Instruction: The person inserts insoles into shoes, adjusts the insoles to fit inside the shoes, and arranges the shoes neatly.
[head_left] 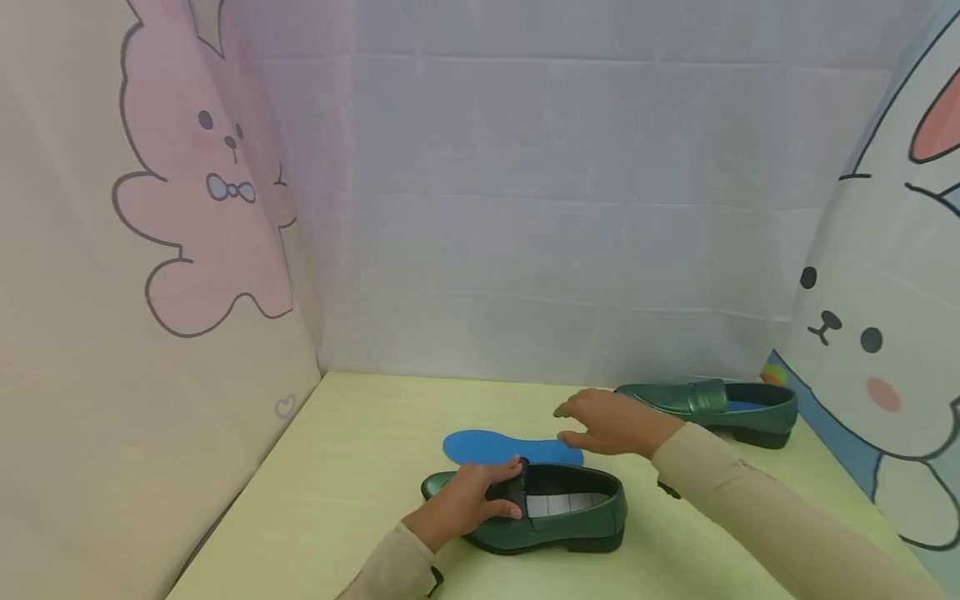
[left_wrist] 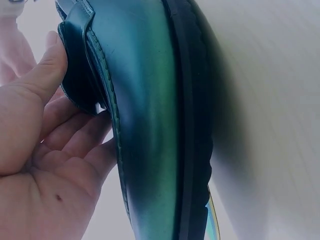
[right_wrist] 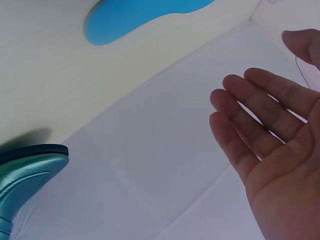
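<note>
A dark green loafer (head_left: 573, 529) stands on the table in front, toe to the left, with a pale lining (head_left: 566, 503) showing inside. My left hand (head_left: 468, 500) grips its tongue, thumb on one side and fingers on the other, as the left wrist view also shows. Just behind this shoe lies a flat blue insole (head_left: 483, 447). Over the insole's right end hovers my right hand (head_left: 618, 421), empty; its fingers (right_wrist: 260, 120) are slightly bent and apart in the right wrist view.
At the back right a second green loafer (head_left: 783, 412) stands with blue showing inside. Behind the yellow table (head_left: 360, 467) hangs a white cloth (head_left: 525, 208). Cloths printed with a pink rabbit (head_left: 210, 242) and a white rabbit (head_left: 847, 367) line the sides.
</note>
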